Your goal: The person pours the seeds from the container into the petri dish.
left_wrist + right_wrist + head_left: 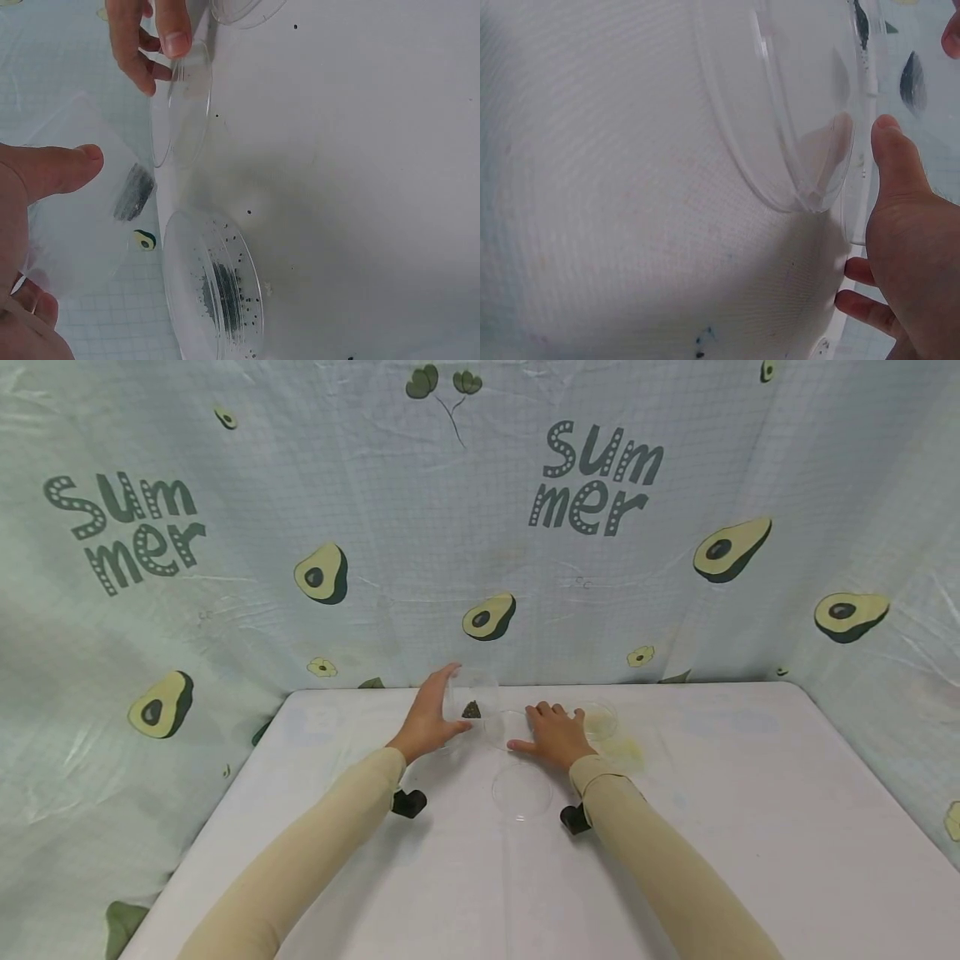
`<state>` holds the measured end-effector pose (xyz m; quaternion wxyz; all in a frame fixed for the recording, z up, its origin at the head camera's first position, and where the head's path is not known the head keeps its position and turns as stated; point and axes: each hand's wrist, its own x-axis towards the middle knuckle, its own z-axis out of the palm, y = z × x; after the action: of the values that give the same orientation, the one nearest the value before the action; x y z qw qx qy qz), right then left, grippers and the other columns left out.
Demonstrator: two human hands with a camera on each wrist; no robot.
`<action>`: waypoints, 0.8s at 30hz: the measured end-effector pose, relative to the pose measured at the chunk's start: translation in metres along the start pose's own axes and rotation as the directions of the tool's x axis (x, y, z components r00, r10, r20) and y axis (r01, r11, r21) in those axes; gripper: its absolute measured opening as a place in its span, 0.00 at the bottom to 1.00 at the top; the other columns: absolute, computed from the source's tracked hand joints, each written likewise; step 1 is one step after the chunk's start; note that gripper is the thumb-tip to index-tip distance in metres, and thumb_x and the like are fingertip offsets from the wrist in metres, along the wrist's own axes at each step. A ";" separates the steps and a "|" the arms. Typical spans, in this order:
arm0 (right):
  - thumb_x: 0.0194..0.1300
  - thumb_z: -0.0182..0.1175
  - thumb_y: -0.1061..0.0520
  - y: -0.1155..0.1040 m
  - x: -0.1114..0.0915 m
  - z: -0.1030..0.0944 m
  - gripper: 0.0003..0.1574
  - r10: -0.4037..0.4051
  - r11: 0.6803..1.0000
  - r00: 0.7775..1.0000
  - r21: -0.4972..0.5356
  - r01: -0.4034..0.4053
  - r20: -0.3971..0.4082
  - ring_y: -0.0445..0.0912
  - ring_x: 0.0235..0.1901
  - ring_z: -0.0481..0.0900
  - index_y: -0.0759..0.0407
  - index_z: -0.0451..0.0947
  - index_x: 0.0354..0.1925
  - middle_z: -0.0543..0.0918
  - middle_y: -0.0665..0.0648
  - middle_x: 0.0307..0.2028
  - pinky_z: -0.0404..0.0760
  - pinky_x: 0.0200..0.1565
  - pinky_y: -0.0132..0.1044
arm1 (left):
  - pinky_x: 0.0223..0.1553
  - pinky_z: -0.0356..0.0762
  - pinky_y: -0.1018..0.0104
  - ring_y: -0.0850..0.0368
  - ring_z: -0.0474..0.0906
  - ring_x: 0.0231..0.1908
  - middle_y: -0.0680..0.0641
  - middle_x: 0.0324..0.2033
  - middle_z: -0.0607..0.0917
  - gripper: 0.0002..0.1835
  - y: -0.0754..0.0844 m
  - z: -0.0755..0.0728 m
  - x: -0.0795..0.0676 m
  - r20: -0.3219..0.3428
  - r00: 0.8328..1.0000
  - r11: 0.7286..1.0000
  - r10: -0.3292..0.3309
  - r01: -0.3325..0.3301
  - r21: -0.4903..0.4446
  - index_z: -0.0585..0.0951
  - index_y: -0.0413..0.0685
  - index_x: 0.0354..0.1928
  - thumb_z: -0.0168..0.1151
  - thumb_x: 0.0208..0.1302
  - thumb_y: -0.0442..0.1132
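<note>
My left hand (429,718) grips a clear plastic bag (82,217), thumb in front and fingers behind. Small dark grains (471,710) have gathered in one corner of it. In the left wrist view, a clear round dish (217,300) with dark grains scattered inside stands below the bag. Fingers spread, my right hand (558,737) is low over the table, touching or very near the rim of another clear dish (191,105). Whether it bears on that dish I cannot tell. Nearer me lies a further clear dish (522,792).
Right of my right hand stands a clear dish (600,720), with a yellowish stain (624,750) on the white tabletop (465,877) beside it. A few loose dark grains dot the surface. Behind the table hangs a printed curtain (405,510).
</note>
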<state>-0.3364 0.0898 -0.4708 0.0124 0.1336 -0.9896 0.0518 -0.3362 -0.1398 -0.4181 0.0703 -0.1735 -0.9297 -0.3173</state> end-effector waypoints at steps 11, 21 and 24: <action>0.57 0.55 0.23 -0.002 -0.003 -0.004 0.52 -0.002 1.000 1.000 -0.004 0.002 -0.007 0.58 0.59 0.72 0.57 0.68 0.66 0.74 0.61 0.60 0.66 0.59 0.68 | 0.70 0.60 0.47 0.47 0.61 0.70 0.45 0.69 0.65 0.51 0.000 0.008 0.005 -0.040 0.993 0.990 0.110 -0.106 0.093 0.59 0.55 0.72 0.77 0.47 0.34; 0.57 0.55 0.23 -0.002 -0.004 -0.003 0.52 -0.009 1.000 1.000 -0.003 0.009 -0.019 0.57 0.59 0.72 0.58 0.68 0.65 0.75 0.61 0.59 0.66 0.58 0.67 | 0.67 0.63 0.43 0.47 0.63 0.68 0.45 0.66 0.67 0.50 0.002 0.011 0.007 -0.057 0.984 0.978 0.168 -0.159 0.133 0.62 0.58 0.71 0.77 0.45 0.32; 0.57 0.55 0.23 -0.002 -0.005 -0.004 0.52 -0.010 1.000 1.000 -0.009 0.010 -0.025 0.57 0.59 0.73 0.58 0.69 0.65 0.75 0.61 0.59 0.66 0.58 0.67 | 0.67 0.61 0.42 0.47 0.63 0.68 0.45 0.66 0.67 0.50 0.004 0.011 0.007 -0.053 0.985 0.979 0.162 -0.154 0.130 0.62 0.58 0.71 0.77 0.46 0.32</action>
<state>-0.3311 0.0893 -0.4670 0.0257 0.1379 -0.9889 0.0490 -0.3416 -0.1283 -0.4233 0.1354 -0.2322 -0.9282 -0.2571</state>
